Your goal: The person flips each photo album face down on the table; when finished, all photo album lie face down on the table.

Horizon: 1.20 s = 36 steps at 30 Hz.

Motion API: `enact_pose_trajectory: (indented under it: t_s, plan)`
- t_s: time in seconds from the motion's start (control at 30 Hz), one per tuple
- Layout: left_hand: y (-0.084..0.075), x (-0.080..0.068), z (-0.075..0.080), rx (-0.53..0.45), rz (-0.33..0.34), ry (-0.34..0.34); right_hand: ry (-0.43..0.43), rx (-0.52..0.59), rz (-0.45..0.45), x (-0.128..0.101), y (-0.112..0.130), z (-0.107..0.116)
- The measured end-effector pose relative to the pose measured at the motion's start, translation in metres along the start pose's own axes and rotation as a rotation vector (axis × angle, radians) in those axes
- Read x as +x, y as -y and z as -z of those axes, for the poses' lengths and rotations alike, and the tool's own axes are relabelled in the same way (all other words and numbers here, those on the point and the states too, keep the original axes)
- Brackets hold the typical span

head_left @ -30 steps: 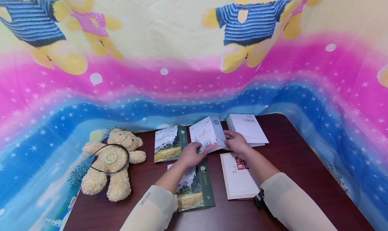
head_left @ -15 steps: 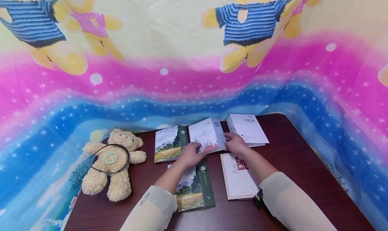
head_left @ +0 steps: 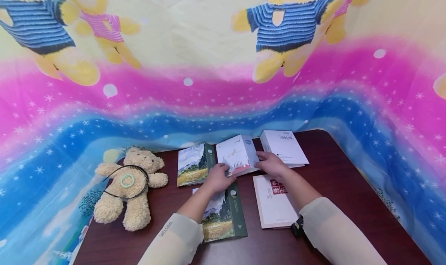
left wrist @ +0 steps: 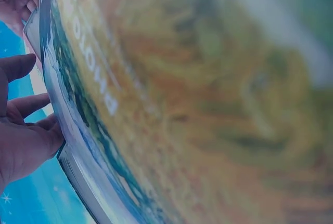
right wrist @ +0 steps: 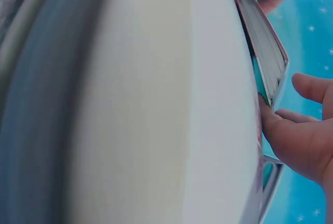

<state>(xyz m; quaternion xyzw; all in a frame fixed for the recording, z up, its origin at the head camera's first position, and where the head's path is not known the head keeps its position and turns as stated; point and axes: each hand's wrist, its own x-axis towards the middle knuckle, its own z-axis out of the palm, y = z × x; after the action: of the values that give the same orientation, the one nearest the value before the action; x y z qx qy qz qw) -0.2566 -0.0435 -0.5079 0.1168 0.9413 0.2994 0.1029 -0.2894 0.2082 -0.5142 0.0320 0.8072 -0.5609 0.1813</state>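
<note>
A thick white album (head_left: 231, 154) with a pink castle print and grey-blue spine lies in the table's back middle. My left hand (head_left: 219, 178) is at its near left corner, fingertips touching the edge. At the spine side, my right hand (head_left: 272, 165) touches the near right corner. The left wrist view shows the left hand (left wrist: 26, 143) with its thumb apart from the fingers. In the right wrist view the right hand's (right wrist: 304, 135) fingers reach the album's page edges (right wrist: 265, 44), thumb standing off. A green-spined landscape photo album (head_left: 217, 222) lies below my left hand.
Another landscape album (head_left: 191, 166) lies left of the white one. A white book (head_left: 290, 149) is at the back right, and one with a red stamp (head_left: 273, 209) under my right forearm. A teddy bear (head_left: 137, 183) bears a black headband (head_left: 148, 182) and green ring (head_left: 122, 180).
The white album has shifted very slightly left, and my right hand has moved a little left with it. My left hand stays nearly in place; the other albums have not moved.
</note>
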Motion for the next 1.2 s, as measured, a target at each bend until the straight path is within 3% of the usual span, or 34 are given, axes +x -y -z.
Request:
enact_pose_trajectory:
  t_s: [0.3,0.73,1.2]
  plan:
    - [0.000,0.000,0.000,0.007,0.005,0.006,0.021,-0.009,0.034,-0.006,0.002,0.009]
    - [-0.005,-0.003,0.001,0.003,-0.008,-0.021,0.061,0.101,0.043,-0.010,0.000,0.012]
    - [-0.006,-0.004,0.005,-0.096,-0.087,-0.066,0.089,0.130,0.027,-0.016,-0.003,0.010]
